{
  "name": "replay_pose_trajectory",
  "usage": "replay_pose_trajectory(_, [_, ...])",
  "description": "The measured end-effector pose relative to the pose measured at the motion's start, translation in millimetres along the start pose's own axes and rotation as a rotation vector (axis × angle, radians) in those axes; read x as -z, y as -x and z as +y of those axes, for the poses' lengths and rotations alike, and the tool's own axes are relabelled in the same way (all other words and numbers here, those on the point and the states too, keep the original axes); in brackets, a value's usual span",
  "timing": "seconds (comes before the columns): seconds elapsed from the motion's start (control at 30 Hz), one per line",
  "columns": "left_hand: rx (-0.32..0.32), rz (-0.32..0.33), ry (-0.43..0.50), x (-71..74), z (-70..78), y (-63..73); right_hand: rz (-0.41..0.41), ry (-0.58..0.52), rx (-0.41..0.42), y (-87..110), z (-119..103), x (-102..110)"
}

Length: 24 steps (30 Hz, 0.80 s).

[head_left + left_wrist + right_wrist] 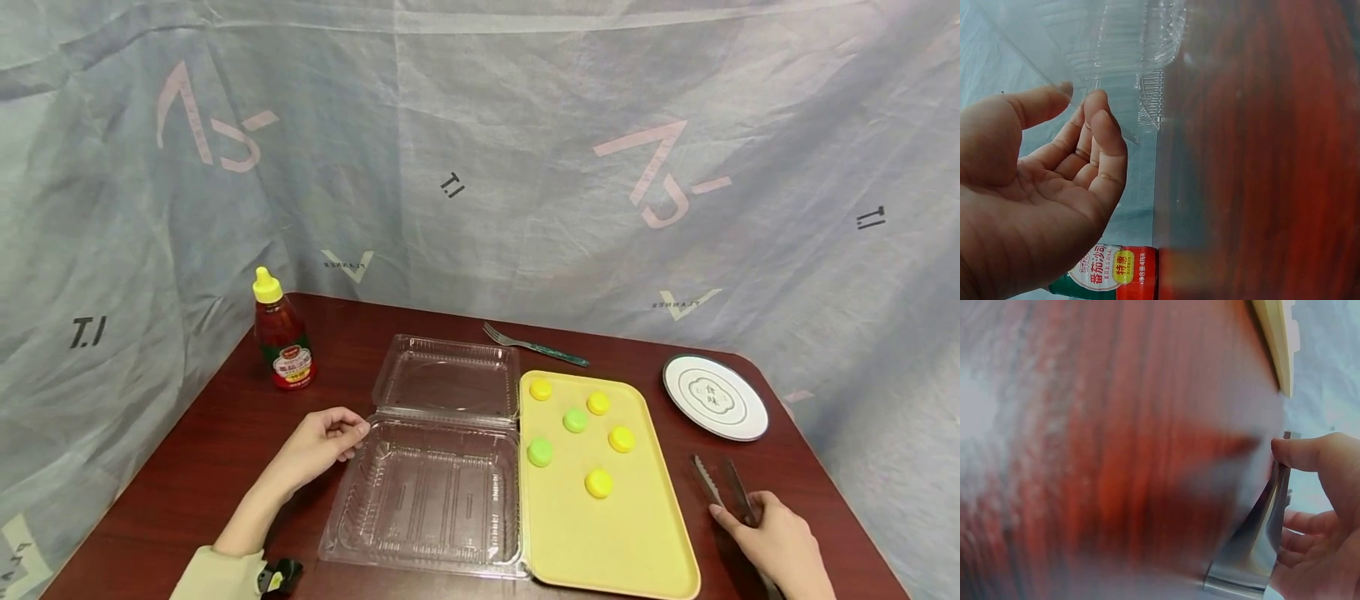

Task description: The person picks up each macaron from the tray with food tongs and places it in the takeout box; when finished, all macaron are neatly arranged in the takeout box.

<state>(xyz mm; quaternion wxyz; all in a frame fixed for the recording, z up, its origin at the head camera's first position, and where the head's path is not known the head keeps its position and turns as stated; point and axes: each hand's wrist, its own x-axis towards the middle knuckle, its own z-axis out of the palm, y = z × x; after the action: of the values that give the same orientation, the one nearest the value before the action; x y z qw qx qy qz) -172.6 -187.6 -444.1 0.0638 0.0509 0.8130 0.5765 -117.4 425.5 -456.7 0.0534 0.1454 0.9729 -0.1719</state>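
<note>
A grey printed cloth [480, 150] hangs behind the dark red-brown surface [187, 500], which carries everything else. The clear plastic container [420, 500] is spread wide, its lid [450, 379] folded back on the far side, presumably so the base can be reached from above. Right beside it, the yellow tray [615, 542] lies along its right edge, probably to keep the two within easy reach of each other. The white plate [712, 398] sits well beyond the right hand, and the sauce bottle [287, 337] stands upright at the far left, both seemingly out of the way.

The hands are well apart. The left hand [318, 450] pinches the container's rim near the hinge corner, apparently to steady the light plastic. The right hand [783, 537] grips the tongs [741, 493] just right of the tray, thumb on one arm, the tips spread and holding nothing. A fork [536, 344] lies behind the tray; four yellow pieces [598, 483] and two green pieces [539, 452] sit loosely spaced on it.

In the head view the right hand covers part of the tongs; what the pieces are made of is hard to tell.
</note>
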Motion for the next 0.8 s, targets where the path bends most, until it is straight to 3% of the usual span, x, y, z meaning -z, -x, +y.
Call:
replay_pose_trajectory(0.33, [0.011,0.008,-0.015,0.8,-1.5,-2.9,0.006,-0.025,0.022,3.5,-7,11])
replay_pose_trajectory(0.6, [0.012,0.004,-0.006,0.3,-0.9,-2.4,0.209,-0.051,0.165,4.3,-21,27])
replay_pose_trajectory(0.8, [0.008,-0.001,-0.003,-0.3,-1.9,-1.9,0.246,-0.063,0.208,-2.1,-39,40])
